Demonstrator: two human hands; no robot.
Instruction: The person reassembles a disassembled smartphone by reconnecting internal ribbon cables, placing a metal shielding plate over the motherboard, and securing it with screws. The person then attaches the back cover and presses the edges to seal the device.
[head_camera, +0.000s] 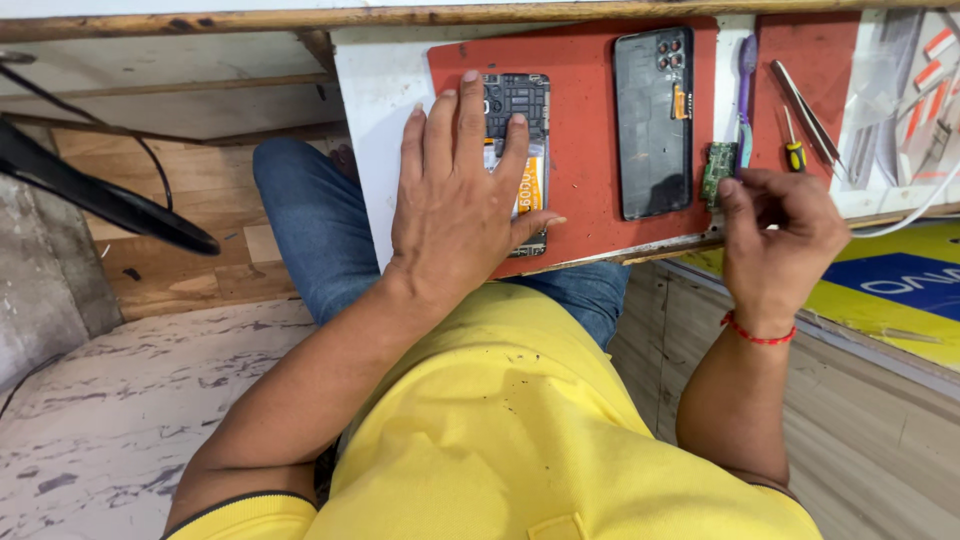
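Currently: left hand (455, 205) flat, fingers spread, pressing opened phone (520, 150) on red mat (580, 120). Right hand (775, 235) pinched near green circuit board (717, 170); grip uncertain. Back cover (653, 125) already off, between hands; reassembly remains.

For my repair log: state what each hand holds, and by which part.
Left hand lies flat on the opened phone, pressing, not gripping. Right hand pinches the small green circuit board at its lower edge with its fingers.

Single head-worn view, steeply down, close over red mat (590, 120).
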